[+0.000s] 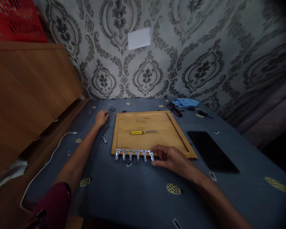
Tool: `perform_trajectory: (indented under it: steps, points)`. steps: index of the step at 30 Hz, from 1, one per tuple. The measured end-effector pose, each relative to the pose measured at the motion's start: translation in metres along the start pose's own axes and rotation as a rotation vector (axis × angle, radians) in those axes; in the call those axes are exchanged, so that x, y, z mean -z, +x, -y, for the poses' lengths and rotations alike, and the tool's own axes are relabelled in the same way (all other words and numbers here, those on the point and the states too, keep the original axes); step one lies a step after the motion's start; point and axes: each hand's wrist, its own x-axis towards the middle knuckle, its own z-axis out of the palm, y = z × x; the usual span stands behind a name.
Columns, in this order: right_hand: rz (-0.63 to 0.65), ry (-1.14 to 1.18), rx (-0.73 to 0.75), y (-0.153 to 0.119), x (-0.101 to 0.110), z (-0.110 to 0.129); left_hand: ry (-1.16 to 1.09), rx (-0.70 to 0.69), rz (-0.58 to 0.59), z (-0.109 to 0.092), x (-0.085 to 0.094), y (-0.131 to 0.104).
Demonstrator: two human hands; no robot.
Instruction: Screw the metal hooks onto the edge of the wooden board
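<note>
Board (pixel 145 141): wooden, raised rim, lying flat in the middle of the blue patterned sheet (pixel 138 194), so I'm calling it the clock centre.
Screwdriver (pixel 137 132): yellow handle, lying right on the board, shaft pointing to 3 o'clock, nobody touching it.
Clips (pixel 131 155): six metal ones, lined up side by side along the board's near edge, roughly 7 round to 6, arms hanging over toward 6.
Right hand (pixel 171 157): at 5 o'clock, thumb and index finger pinching the end clip (pixel 152 156), the one nearest 5 in the row.
Left hand (pixel 101 118): over at 10, off the board, low on the sheet with fingers curled; honestly can't tell if there's anything in them.
Loose clip (pixel 104 138): on the sheet at 9, near the board, well apart from the row.
Metal bits (pixel 112 109): small pile at 10, just beyond the left fingers, too tiny to make out.
Glasses (pixel 175 110): at 2, just off the far corner, blue cloth (pixel 186 102) right behind.
Tablet (pixel 212 151): black, flat, between 3 and 4.
Cable (pixel 52 155): white, snaking around 8 to 9.
</note>
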Motion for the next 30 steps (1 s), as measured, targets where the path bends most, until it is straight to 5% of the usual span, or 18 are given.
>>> perform_trajectory:
  steps: [11, 20, 30]
  points:
    - [-0.013, 0.012, 0.005, -0.001, -0.001, -0.001, 0.117, -0.128, 0.066, -0.021, 0.006, -0.003]
    - [-0.018, 0.020, 0.017, -0.001, -0.001, 0.000, 0.073, -0.068, 0.124, -0.023, 0.009, 0.009]
    - [-0.036, -0.009, 0.059, -0.001, -0.001, 0.001, -0.188, 0.064, 0.013, -0.016, 0.014, -0.018]
